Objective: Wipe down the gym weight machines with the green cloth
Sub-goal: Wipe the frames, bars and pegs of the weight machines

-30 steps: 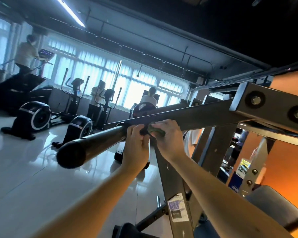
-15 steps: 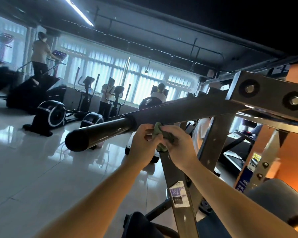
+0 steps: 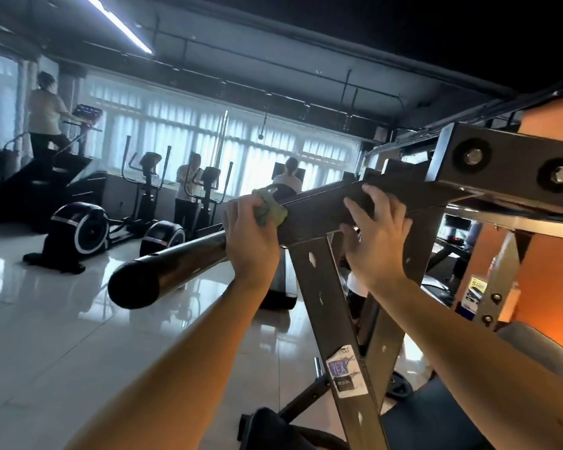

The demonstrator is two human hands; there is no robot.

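The green cloth (image 3: 268,207) sits bunched up against the weight machine (image 3: 403,287), at the spot where its flat dark beam (image 3: 319,216) meets a round black bar (image 3: 169,271) that sticks out to the left. The left hand (image 3: 251,235) grips the cloth, fingers (image 3: 241,207) curled round it and pressing it to the metal, so only a crumpled green edge shows above the knuckles.

Just to the right, apart from the left hand, the right hand (image 3: 377,241) holds the beam itself. Its fingers (image 3: 374,196) hook over the top face and the thumb tucks underneath. Both forearms are bare.

Below the beam a slanted grey post (image 3: 322,303) runs down between the arms, with a small sticker (image 3: 346,371) on it reading "TEA". At the upper right a heavy plate (image 3: 517,164) with two large bolts joins the beam to the frame, and a dark padded seat (image 3: 533,349) shows at the lower right in front of an orange wall (image 3: 550,271).

Further off, two elliptical trainers (image 3: 85,228) stand on a glossy white floor (image 3: 62,336). Three people exercise on other machines near a long row of bright windows (image 3: 176,131). A strip light (image 3: 117,24) crosses the dark ceiling.
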